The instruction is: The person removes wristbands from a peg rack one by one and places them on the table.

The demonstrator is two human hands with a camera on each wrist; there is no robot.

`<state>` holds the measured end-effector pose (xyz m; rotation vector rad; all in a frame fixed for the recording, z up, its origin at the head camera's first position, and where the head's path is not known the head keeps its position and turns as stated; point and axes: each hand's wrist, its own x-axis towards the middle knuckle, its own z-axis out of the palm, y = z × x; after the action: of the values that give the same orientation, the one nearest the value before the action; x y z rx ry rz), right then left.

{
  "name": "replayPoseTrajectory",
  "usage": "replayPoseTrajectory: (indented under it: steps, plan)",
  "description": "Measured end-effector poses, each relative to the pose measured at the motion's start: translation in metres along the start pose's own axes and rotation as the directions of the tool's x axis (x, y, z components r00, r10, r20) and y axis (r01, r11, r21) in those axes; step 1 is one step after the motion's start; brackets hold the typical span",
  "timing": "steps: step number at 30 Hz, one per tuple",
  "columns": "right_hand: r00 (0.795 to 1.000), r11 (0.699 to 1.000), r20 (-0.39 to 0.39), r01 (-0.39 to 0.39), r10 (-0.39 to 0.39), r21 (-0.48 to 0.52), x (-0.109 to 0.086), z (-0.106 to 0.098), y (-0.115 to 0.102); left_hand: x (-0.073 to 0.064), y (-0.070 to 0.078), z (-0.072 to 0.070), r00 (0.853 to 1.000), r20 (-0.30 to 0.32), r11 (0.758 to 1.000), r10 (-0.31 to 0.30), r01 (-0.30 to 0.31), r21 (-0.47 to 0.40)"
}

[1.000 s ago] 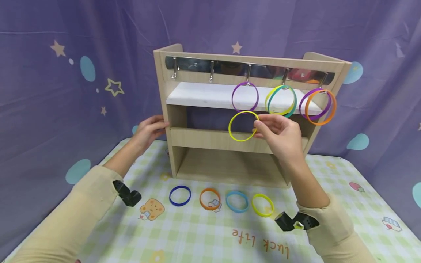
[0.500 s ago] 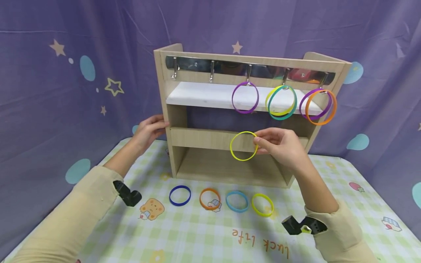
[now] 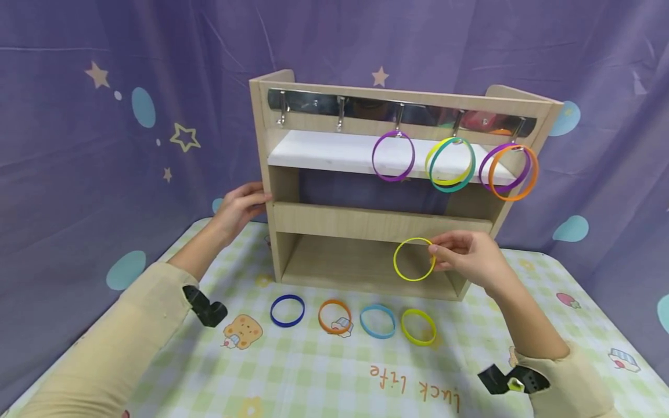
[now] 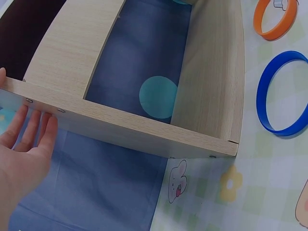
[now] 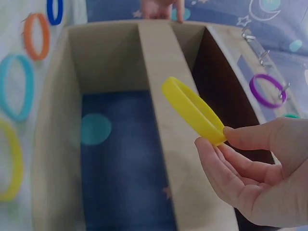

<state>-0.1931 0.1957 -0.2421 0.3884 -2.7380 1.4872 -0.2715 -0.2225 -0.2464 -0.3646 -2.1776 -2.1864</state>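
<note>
My right hand (image 3: 467, 255) pinches a thin yellow silicone wristband (image 3: 414, 281) between thumb and fingers, in front of the wooden shelf's lower part. In the right wrist view this wristband (image 5: 192, 111) is tilted, well above the table. My left hand (image 3: 237, 212) touches the shelf's left side panel (image 3: 268, 220); in the left wrist view its fingers (image 4: 32, 127) lie fairly straight along the outer face. Lying on the cloth in a row are a dark blue wristband (image 3: 287, 324), an orange wristband (image 3: 334, 332), a light blue wristband (image 3: 377, 336) and another yellow wristband (image 3: 418, 342).
Along the shelf's top runs a metal hook rail (image 3: 313, 104). A purple wristband (image 3: 374, 157) hangs from the middle hook. Yellow and teal wristbands (image 3: 473, 165) share the hook to its right; purple and orange wristbands (image 3: 535, 174) hang at the far right. A purple curtain (image 3: 172, 174) stands behind.
My right hand has lowered the yellow wristband from just below the hanging purple one, drawing it down and to the right. My left hand stays at the shelf's side.
</note>
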Motion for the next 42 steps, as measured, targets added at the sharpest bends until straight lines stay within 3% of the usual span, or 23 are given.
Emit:
replayPoseTrajectory:
  steps: [9, 23, 42]
  plan:
    - [0.996, 0.991, 0.018, -0.084, 0.086, -0.1, -0.014, -0.014, 0.037, 0.002, 0.001, 0.001, 1.0, 0.008, 1.0, -0.002, 0.002, 0.001]
    - [0.989, 0.966, 0.06, -0.118, 0.135, -0.228, -0.029, -0.026, 0.083, 0.001, -0.001, 0.0, 1.0, 0.001, 0.999, 0.024, -0.024, -0.032]
    - [0.954, 0.926, 0.131, -0.218, 0.268, -0.308, -0.036, -0.02, 0.132, 0.0, -0.002, 0.001, 1.0, -0.002, 1.0, 0.012, -0.012, -0.018]
